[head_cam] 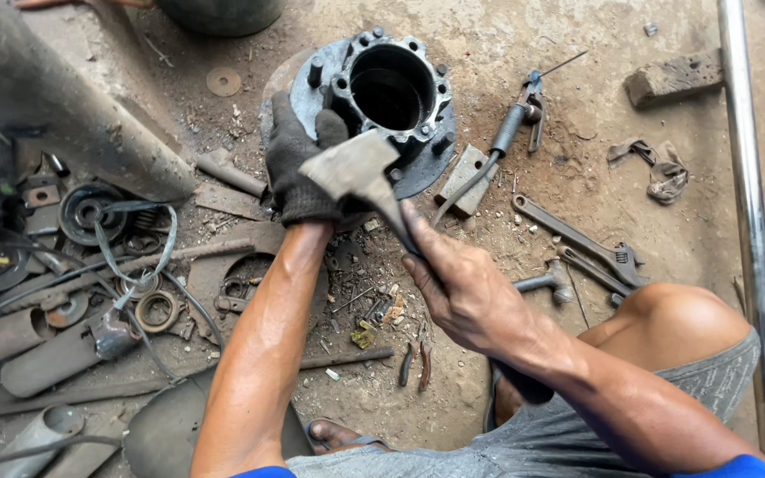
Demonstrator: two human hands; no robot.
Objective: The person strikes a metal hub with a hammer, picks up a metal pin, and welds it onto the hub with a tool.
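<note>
Left hand [298, 164], in a dark knitted glove, grips the edge of the round black steel wheel hub with studs [391, 97], which lies on the dirt floor [506, 26]. Right hand [462, 288], bare, clenched on the handle of a worn grey metal hammer [356, 168], its head seemingly just above the hub rim. Rusty adjustable wrench [577, 239] further right.

one wheel hub [390, 84], one hatchet [356, 168], two wrenches [577, 235], one pair of pliers [415, 363], two hands [462, 288].
</note>
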